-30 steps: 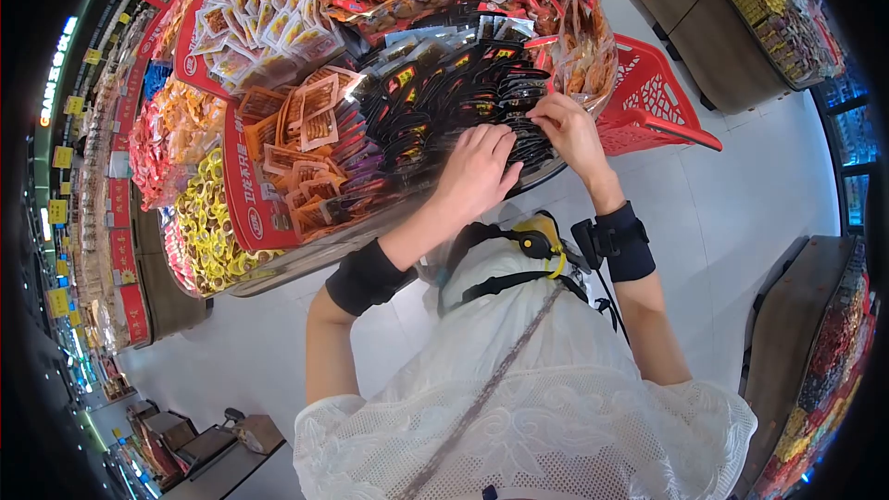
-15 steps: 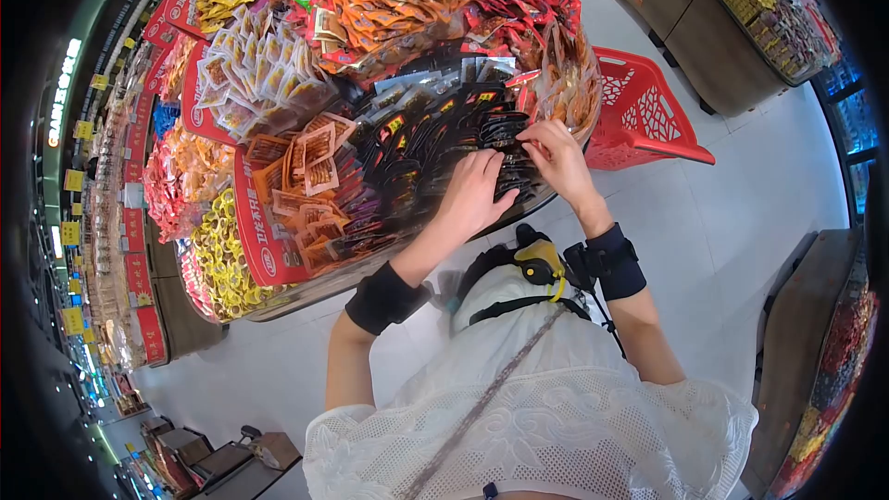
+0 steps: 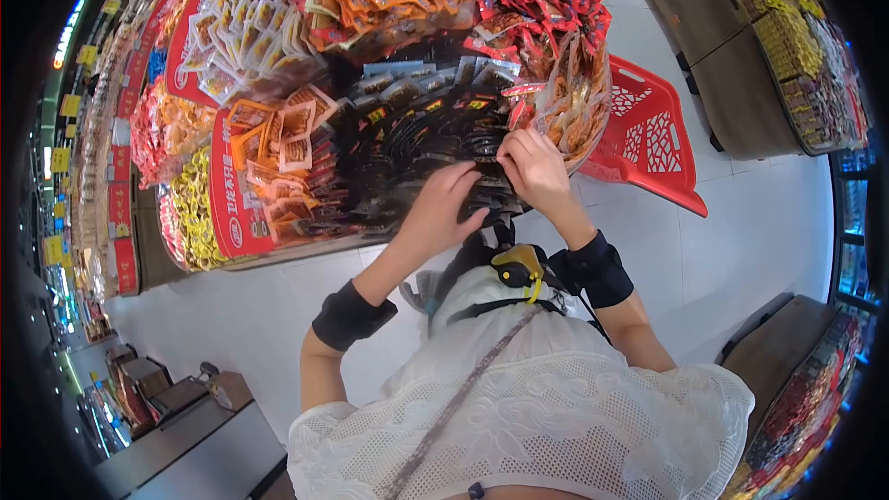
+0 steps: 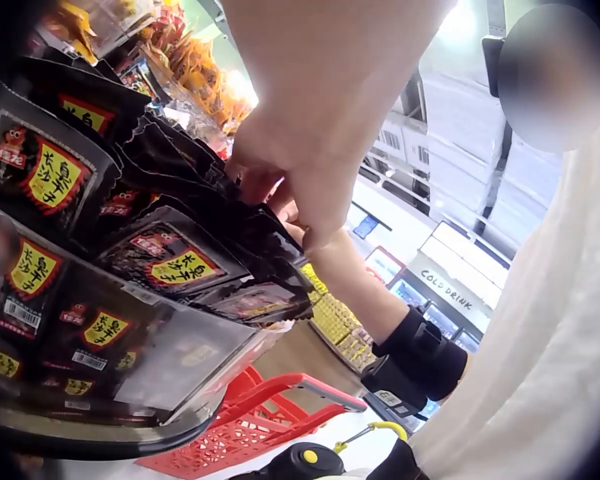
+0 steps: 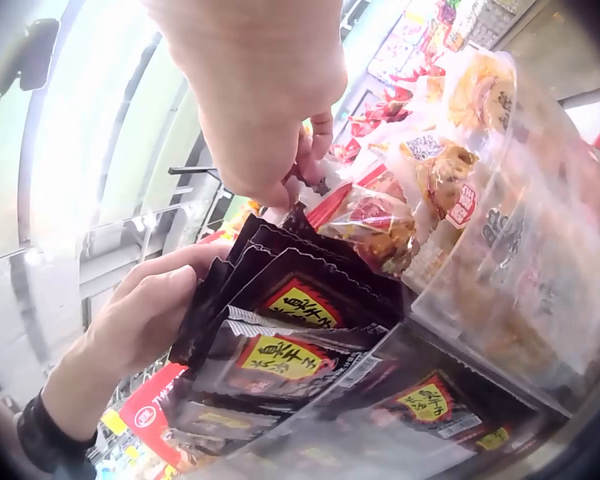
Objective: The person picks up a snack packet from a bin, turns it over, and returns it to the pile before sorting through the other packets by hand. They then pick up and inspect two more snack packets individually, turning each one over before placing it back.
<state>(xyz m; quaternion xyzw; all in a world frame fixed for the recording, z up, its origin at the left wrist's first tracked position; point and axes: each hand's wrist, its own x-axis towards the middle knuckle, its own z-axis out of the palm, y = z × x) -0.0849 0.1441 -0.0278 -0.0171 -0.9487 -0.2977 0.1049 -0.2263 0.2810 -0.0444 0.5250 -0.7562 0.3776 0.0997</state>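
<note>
Head view, right hand (image 3: 537,171) with grip pinched on a black packet (image 5: 305,234), left hand (image 3: 433,211) touching neighbouring packets (image 4: 180,255), grip apart, red basket (image 3: 613,156) nearby.

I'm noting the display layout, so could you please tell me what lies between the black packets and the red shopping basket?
In the head view, clear-wrapped snacks and the right hand lie between the black packets and the red shopping basket.
</note>
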